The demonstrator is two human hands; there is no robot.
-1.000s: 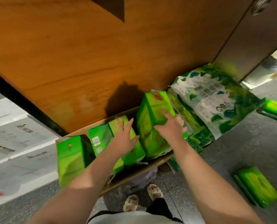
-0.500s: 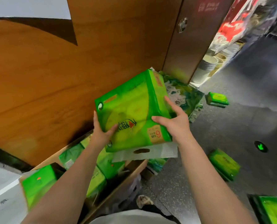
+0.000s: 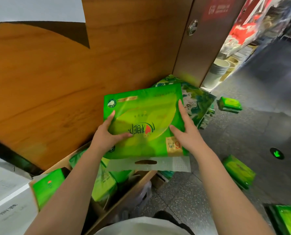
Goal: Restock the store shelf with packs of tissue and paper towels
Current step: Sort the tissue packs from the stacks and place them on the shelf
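Risk: tissue pack [image 3: 142, 122] slips; left hand [image 3: 105, 135] and right hand [image 3: 186, 133] only clamp its slick sides, above open box [image 3: 124, 192].

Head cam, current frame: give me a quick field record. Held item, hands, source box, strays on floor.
held item: green tissue pack, lifted above the box, handle flap toward the person
left hand: gripping the pack's left edge
right hand: gripping its right side
source: cardboard box, more green packs inside
floor: several loose green packs
behind: wooden panel
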